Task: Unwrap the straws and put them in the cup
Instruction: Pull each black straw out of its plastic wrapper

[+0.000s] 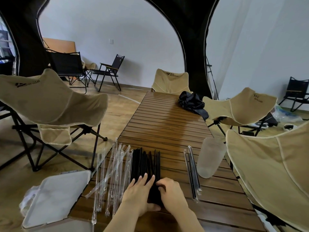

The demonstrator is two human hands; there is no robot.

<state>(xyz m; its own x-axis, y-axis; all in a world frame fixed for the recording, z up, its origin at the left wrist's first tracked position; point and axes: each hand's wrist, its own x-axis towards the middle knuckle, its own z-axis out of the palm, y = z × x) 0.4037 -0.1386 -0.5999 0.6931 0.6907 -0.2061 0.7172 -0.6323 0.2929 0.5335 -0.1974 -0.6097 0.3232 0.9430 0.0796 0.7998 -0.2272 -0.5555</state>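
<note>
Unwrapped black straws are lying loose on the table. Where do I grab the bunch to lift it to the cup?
Probably best to take the black straws round their near ends, closing in from both sides: there they lie packed and parallel, while the far tips fan apart. The left hand and right hand flank that end.

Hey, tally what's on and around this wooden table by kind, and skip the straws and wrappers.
Beige folding chairs: 4
Frosted cup: 1
Black fabric bundle: 1
Lidded bin: 1
Total: 7
</note>
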